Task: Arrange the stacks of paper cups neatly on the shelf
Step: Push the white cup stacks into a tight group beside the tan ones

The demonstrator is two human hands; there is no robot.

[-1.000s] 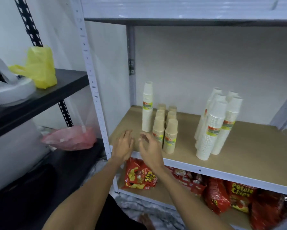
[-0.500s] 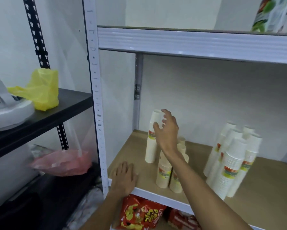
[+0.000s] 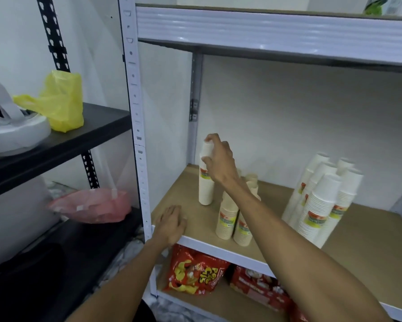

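Note:
A tall cream stack of paper cups [image 3: 205,189] stands upright at the back left of the wooden shelf [image 3: 190,219]. My right hand [image 3: 219,161] wraps its fingers around the top of that stack. Shorter beige cup stacks [image 3: 226,223] stand in a cluster just right of it, partly hidden by my right forearm. Several white cup stacks [image 3: 321,201] lean together further right. My left hand [image 3: 171,223] lies flat, palm down, on the shelf's front left corner and holds nothing.
Red snack bags [image 3: 195,271] fill the shelf below. A white upright post [image 3: 137,126] borders the shelf on the left. Beside it, a black rack [image 3: 83,133] holds a yellow bag [image 3: 60,101] and a white dish; a pink bag [image 3: 90,206] lies lower down.
My right hand rose from the shelf's front edge to the tall cream stack and closed on its top. My left hand settled flat on the front corner. The camera view tilted upward.

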